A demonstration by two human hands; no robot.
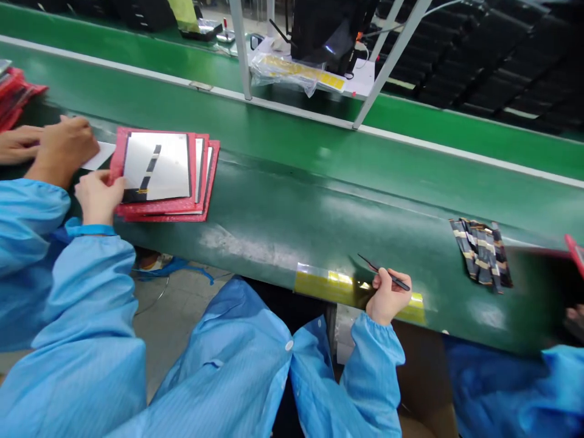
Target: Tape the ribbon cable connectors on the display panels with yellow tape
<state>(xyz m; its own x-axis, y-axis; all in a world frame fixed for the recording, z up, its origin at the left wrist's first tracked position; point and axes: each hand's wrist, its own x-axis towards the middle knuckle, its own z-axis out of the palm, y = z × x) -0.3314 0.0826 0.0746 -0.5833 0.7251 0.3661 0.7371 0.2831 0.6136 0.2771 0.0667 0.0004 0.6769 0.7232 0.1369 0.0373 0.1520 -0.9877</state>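
While the person's left hand [99,196] is pinching the lower left corner of a stack of silver rectangular panels and red padded sheets [171,167], the right hand [387,299] is gripping a slender black pointed tool [400,283]. The stack is lying left of centre on the glossy green work surface [274,213], and its top panel is bearing a black-and-silver banded strip [151,165]; any print on it is too small to read. Beneath the tool, a clear film with yellow patches [322,283] is running along the near edge. Farther right, a bunch of dark banded flexible strips [481,255] is lying apart. At left, a co-worker's hand [66,149] is resting by a white sheet [99,156], close to the stack. Behind, a grey metal frame [242,52] is standing around black equipment [323,33], and black trays [460,58] are filling the far right. Below, grey flooring [177,298] is showing.
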